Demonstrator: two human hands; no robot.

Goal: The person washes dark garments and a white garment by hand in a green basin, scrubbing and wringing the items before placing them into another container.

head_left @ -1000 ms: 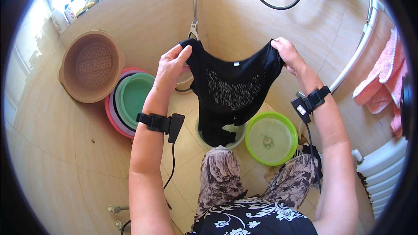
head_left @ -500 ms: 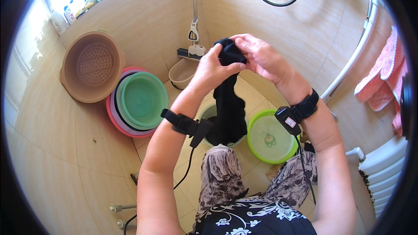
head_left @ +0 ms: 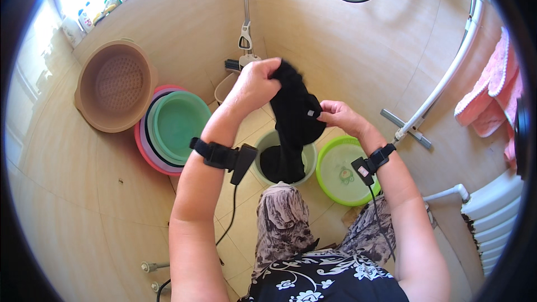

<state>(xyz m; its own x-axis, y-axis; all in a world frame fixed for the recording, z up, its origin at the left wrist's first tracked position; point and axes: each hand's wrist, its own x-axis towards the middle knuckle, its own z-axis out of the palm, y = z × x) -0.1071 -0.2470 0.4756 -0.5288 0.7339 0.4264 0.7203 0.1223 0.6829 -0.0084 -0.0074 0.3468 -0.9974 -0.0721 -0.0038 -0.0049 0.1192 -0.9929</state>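
In the head view, the left hand (head_left: 256, 84) grips the top of a black garment (head_left: 296, 109) and the right hand (head_left: 342, 117) pinches its side by a white tag; the cloth trails into a pale basin (head_left: 310, 156). A lime-green basin (head_left: 342, 176) stands just beside; the left hand partly covers the sponge mop (head_left: 245, 42).

a white-flowered black top (head_left: 324, 281), mottled grey trousers (head_left: 283, 219) and cabled black wristbands (head_left: 219, 155) are worn.

Home washroom — basins (head_left: 117, 84), towel (head_left: 485, 106), radiator (head_left: 495, 215)
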